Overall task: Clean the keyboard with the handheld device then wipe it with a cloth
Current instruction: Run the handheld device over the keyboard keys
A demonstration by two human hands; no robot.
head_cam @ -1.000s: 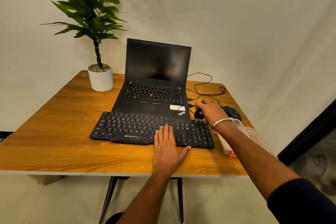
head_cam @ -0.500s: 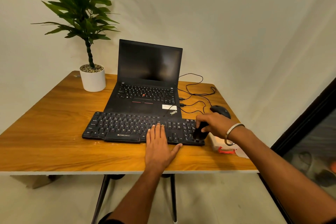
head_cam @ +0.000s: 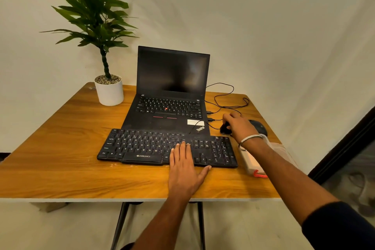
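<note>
Your left hand lies flat on the keyboard, right hand fingers curled round the black handheld device just past its far-right corner; wiping still left.

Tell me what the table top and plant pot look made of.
Table top: seems wood or wood-look laminate, smooth, slightly glossy; streaked grain and pale edge band show. Plant pot: looks like white ceramic or plastic, matte, plain; which one can't be told.

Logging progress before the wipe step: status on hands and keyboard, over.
Left hand flat on keyboard. Right hand grips the small black handheld device, beyond the keyboard's far right corner. Nothing blocking the keys.
</note>
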